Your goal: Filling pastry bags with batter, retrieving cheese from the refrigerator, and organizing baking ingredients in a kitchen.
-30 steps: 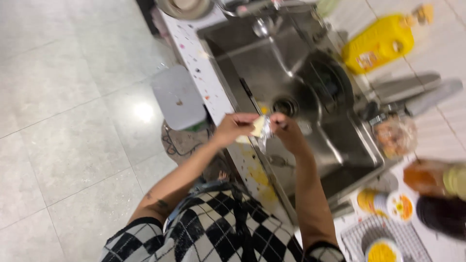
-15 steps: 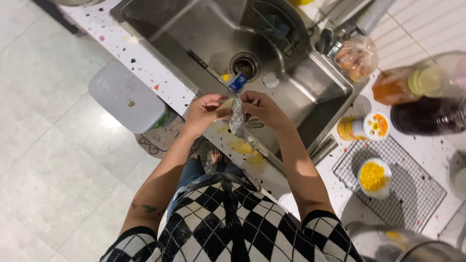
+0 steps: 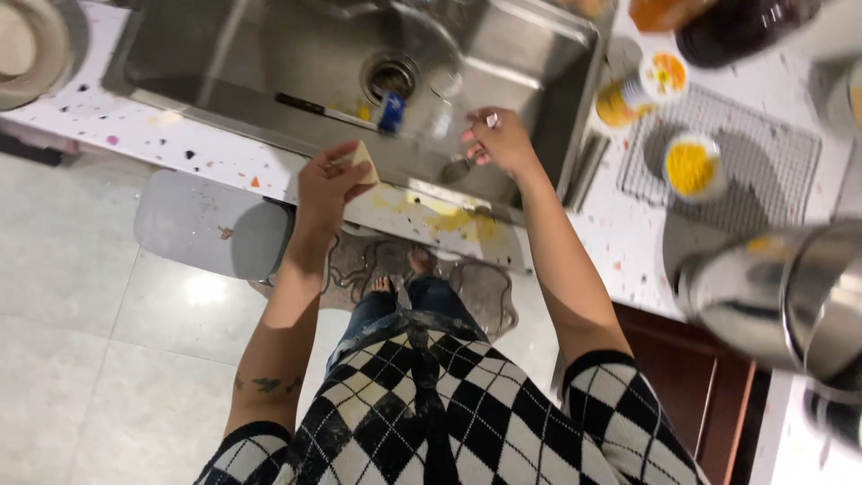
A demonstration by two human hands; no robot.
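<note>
You're leaning over the sink [image 3: 539, 54], keeping both hands above the basin's front edge so scraps are falling inside rather than on the floor. Your left hand [image 3: 328, 184] is pinching a pale yellow block [image 3: 363, 160]; it's sitting between thumb and curled fingers [image 3: 334, 165], half hidden by them. Your right hand [image 3: 496, 142] is closing loosely on something small and silvery [image 3: 492, 119], too blurred to identify. A knife [image 3: 328, 110] is lying in the basin near the drain [image 3: 389, 75].
</note>
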